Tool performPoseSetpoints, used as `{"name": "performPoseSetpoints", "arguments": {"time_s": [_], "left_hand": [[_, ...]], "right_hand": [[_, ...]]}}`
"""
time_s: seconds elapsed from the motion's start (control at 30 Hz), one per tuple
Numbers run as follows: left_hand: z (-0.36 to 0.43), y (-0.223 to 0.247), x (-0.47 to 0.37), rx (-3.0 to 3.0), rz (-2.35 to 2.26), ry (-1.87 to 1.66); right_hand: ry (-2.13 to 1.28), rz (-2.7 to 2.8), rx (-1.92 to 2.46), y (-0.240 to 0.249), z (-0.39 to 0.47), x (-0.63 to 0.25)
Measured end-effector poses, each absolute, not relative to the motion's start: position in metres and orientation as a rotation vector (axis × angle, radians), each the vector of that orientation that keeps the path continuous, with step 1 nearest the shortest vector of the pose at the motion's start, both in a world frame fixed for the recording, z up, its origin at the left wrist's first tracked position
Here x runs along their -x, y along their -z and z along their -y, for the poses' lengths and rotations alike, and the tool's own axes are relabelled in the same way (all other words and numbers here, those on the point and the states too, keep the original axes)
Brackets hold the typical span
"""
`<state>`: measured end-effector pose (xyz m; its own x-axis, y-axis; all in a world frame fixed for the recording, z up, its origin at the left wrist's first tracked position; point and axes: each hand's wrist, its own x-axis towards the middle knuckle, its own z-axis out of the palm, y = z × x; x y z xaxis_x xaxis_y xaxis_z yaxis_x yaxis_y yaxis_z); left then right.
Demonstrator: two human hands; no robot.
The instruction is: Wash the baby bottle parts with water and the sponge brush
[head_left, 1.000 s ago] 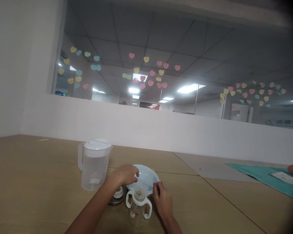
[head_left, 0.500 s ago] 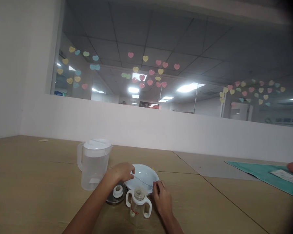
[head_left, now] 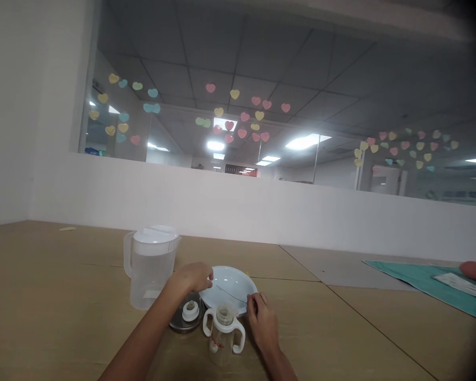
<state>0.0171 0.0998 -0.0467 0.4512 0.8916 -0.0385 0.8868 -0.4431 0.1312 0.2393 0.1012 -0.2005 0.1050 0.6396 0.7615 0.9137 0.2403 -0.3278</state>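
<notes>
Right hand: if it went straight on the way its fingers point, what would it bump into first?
Probably the shallow white dish, whose rim lies just ahead of the right hand. Depth is unclear from this one view, so the hand might pass above it.

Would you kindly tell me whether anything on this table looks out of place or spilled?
No spill or damage shows. The one oddity is a thin, pale, flat scrap lying alone toward the brown tabletop's back left, well apart from the shiny, round, whitish dish; its identity is unclear.
</notes>
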Motion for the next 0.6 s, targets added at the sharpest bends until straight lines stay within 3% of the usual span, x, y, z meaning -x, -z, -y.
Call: {"name": "performPoseSetpoints", "arguments": {"time_s": [0.6], "left_hand": [[-0.095, 0.048, -0.015, -2.575, -1.522, -0.227]], "right_hand": [[0.318, 1.588, 1.415, 0.211, -0.108, -0.244]]}}
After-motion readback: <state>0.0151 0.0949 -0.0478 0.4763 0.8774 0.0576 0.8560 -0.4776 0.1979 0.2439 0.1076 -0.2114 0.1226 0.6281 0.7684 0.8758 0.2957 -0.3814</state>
